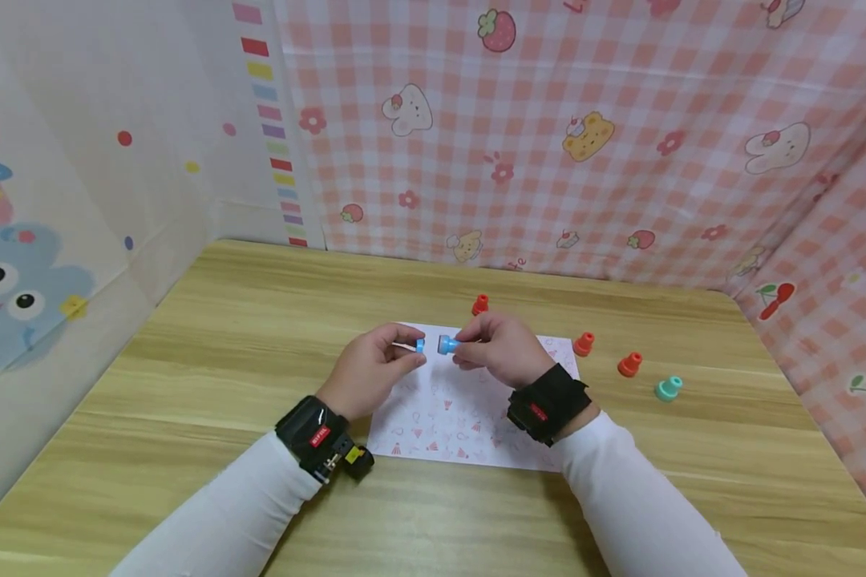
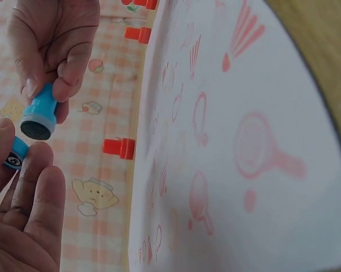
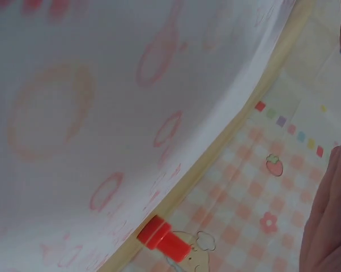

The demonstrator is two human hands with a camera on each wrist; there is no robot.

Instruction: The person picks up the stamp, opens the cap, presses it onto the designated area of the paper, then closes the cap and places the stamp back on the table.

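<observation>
My right hand pinches a blue stamp by its narrow handle, the dark stamping face turned toward the left hand. Between the thumb and fingers of my left hand is the small blue cap, apart from the stamp by a short gap. In the left wrist view the cap shows a round black-and-white label, and the stamp is above it. Both hands are over a white sheet of paper covered in red and pink stamped prints of rackets and shuttlecocks.
One red stamp stands behind the paper. To its right are two more red stamps, one by the paper's corner and another red stamp, then a teal stamp. A checked curtain hangs behind the wooden table.
</observation>
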